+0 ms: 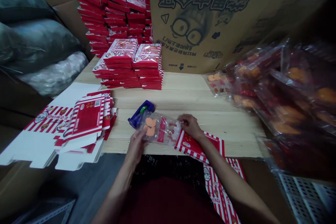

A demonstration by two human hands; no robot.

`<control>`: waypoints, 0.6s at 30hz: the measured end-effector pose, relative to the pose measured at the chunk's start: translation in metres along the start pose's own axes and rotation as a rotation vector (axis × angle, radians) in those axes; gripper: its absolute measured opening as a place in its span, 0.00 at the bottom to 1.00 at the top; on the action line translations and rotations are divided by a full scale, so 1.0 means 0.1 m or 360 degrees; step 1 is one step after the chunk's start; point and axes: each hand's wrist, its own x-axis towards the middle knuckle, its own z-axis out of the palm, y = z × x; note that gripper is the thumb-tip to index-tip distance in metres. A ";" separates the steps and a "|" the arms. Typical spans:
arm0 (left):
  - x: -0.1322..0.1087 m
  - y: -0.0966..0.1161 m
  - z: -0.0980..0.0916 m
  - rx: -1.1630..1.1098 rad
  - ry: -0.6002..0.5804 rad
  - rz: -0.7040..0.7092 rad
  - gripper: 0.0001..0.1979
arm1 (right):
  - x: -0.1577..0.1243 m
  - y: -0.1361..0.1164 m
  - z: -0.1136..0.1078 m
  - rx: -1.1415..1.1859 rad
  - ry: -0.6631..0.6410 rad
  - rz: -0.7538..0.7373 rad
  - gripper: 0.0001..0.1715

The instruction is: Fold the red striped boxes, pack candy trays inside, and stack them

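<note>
The left hand (135, 146) and the right hand (190, 126) hold a clear plastic bag (160, 130) between them, both closed narrow on it rather than spread. The left cups the end with the orange pieces (150, 126), and the right presses the far end with its fingertips. The bag lies flat on a pale pine tabletop (210, 101), with red printed card showing through the film. It looks light, soft and probably slippery, so it would likely sag or slide if held at one point; taking it by both ends or along a flat edge seems safest, and the thin contents may shift inside. Just beyond the left hand, almost touching the bag, sits a blue tape dispenser (136, 119). Below the right forearm lies a red-and-white striped carton (199, 147), overhanging the table edge. Farther left are flat printed carton blanks (84, 122), while stacks of red boxes (126, 66) rise behind. A heap of filled bags (283, 101) lies to the right, beside an upright printed cardboard panel (202, 17).
</note>
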 end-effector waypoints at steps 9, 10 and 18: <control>0.24 0.18 -0.15 0.0640 -0.0322 0.0193 0.29 | 0.01 0.09 0.09 0.0020 0.0078 0.0181 0.14; 0.27 0.20 -0.14 0.0690 -0.0366 0.0188 0.28 | 0.01 0.08 0.09 0.0035 0.0088 0.0199 0.14; 0.36 0.30 0.05 0.0756 -0.0521 0.0146 0.21 | 0.01 0.08 0.06 0.0181 0.0045 0.0238 0.12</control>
